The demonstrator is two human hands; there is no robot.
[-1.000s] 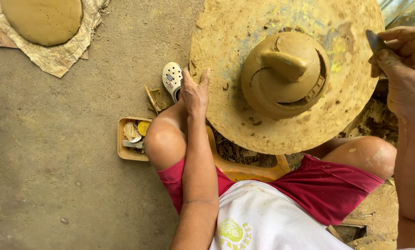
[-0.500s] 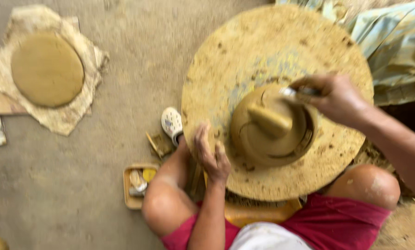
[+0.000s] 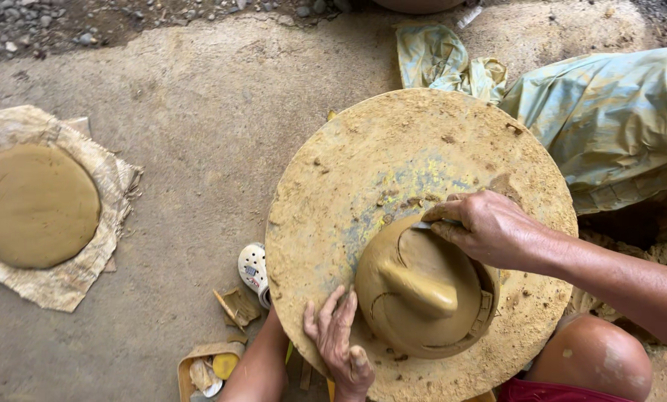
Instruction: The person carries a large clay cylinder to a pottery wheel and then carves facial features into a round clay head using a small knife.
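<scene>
Here, two hands [image 3: 490, 227], one clay mound [image 3: 420, 289]

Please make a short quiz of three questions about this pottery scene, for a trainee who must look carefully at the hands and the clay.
1. True or false: the right hand presses a thin tool against the upper edge of the clay piece.
2. Where does the left hand rest?
A. on the flat clay disc
B. on the near rim of the round wheel, beside the clay piece
C. on the plastic sheet
3. Fill in: the flat clay disc lies on a piece of ____ on the ground, to the left of the wheel.

Key
1. True
2. B
3. cloth (worn, sack-like)
</scene>
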